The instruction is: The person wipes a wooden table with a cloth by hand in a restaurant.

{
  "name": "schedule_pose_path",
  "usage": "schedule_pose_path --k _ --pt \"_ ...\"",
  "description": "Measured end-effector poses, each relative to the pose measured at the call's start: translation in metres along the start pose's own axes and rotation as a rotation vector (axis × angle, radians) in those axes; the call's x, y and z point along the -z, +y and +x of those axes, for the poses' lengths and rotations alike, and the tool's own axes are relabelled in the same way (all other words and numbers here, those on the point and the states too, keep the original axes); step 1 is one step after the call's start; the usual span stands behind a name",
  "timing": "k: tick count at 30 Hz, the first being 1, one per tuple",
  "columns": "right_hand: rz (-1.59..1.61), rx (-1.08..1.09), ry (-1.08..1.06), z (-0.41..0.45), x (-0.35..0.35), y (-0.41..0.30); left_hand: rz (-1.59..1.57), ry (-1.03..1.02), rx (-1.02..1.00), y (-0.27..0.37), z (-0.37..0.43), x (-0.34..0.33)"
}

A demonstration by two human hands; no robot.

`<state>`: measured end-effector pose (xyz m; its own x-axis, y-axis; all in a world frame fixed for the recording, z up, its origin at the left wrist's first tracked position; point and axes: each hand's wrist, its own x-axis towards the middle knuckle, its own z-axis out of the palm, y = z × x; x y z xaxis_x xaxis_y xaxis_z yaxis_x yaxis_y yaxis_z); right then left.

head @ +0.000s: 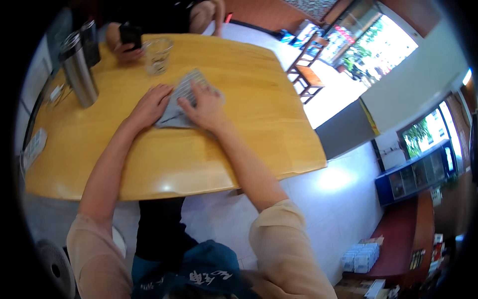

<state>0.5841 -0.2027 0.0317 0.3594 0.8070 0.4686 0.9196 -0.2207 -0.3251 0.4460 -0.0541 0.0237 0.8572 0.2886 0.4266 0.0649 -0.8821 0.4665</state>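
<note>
A grey striped cloth [183,98] lies folded on the yellow wooden table [261,130]. My right hand [205,106] rests flat on its right part, thumb and fingers spread. At the cloth's left edge, my left hand [151,104] lies palm down with its fingers close together; whether it grips the edge is hard to see. A clear drinking glass [157,56] stands just beyond my hands.
Across the table a person's hand [129,52] holds a black phone [130,35]. A steel tumbler [80,71] and a dark bottle [90,43] stand at the left, near a power strip [34,148]. A wooden chair [308,73] stands beyond the table.
</note>
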Motion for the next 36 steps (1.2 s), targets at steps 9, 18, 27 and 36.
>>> schedule_pose_path --k 9,18,27,36 --pt "-0.190 0.005 -0.231 -0.003 -0.011 -0.034 -0.095 0.137 0.073 -0.008 -0.008 -0.003" --pt "-0.117 -0.004 -0.339 0.038 -0.015 0.015 -0.145 0.077 0.121 -0.003 0.000 -0.006" --pt "-0.273 -0.650 -0.095 0.030 0.041 0.148 0.030 -0.069 0.171 -0.006 -0.006 -0.001" --pt "-0.348 -0.967 -0.034 -0.058 0.116 0.199 0.029 -0.047 0.133 -0.002 -0.009 0.005"
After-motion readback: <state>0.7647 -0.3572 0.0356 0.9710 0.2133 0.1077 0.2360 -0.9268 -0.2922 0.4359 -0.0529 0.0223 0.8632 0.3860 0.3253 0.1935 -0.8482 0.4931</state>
